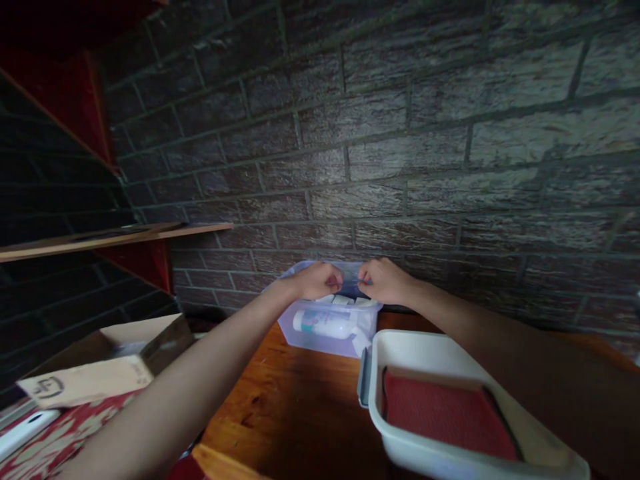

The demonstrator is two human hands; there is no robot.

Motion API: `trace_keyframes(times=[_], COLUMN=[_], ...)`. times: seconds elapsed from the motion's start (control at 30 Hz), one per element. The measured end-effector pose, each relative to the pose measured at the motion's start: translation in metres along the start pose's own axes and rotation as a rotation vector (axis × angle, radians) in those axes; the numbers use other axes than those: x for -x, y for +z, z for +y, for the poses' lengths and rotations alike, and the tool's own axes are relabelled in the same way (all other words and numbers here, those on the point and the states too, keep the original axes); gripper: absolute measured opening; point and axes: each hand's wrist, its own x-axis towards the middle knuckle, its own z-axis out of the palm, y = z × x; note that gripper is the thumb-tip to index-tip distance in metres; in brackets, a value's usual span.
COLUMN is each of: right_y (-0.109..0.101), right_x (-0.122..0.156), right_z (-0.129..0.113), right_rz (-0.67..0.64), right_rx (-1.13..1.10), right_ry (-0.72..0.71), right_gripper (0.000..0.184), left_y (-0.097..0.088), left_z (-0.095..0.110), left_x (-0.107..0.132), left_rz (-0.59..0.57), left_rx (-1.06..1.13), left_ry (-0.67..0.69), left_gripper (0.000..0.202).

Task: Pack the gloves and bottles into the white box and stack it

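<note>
Far left of the grip, a cardboard box is partly cut off by my forearm, and its black stamped mark is too blurred to read. My left hand and right hand sit almost knuckle to knuckle, fingers curled tight over the top edge of a clear plastic box; the fingertips are hidden. The bluish see-through box stands on a wooden table against a brick wall. Just beneath the grip a white bottle lies inside, its teal label unreadable. Below right, a white tub holds a red mat
</note>
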Motion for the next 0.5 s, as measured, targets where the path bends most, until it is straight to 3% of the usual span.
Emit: trace_keyframes(times=[0.07, 0.13, 0.3, 0.5], right_y=[0.009, 0.018, 0.037, 0.061], right_x=[-0.017, -0.033, -0.065, -0.078], right_z=[0.0, -0.002, -0.007, -0.009], right_rz=[-0.085, -0.177, -0.411, -0.573], right_rx=[0.009, 0.023, 0.059, 0.088], right_ry=[-0.036, -0.066, -0.11, -0.083], right_gripper=[0.026, 0.027, 0.03, 0.033], left_y=[0.008, 0.017, 0.042, 0.07], left_z=[-0.018, -0.032, -0.054, -0.07], left_x=[-0.006, -0.013, -0.033, -0.052], left_rz=[-0.088, -0.192, -0.44, -0.566], left_rx=[-0.006, -0.009, 0.034, 0.163], left_ry=[-0.052, -0.098, -0.152, -0.097], left_gripper=[0.013, 0.022, 0.036, 0.036])
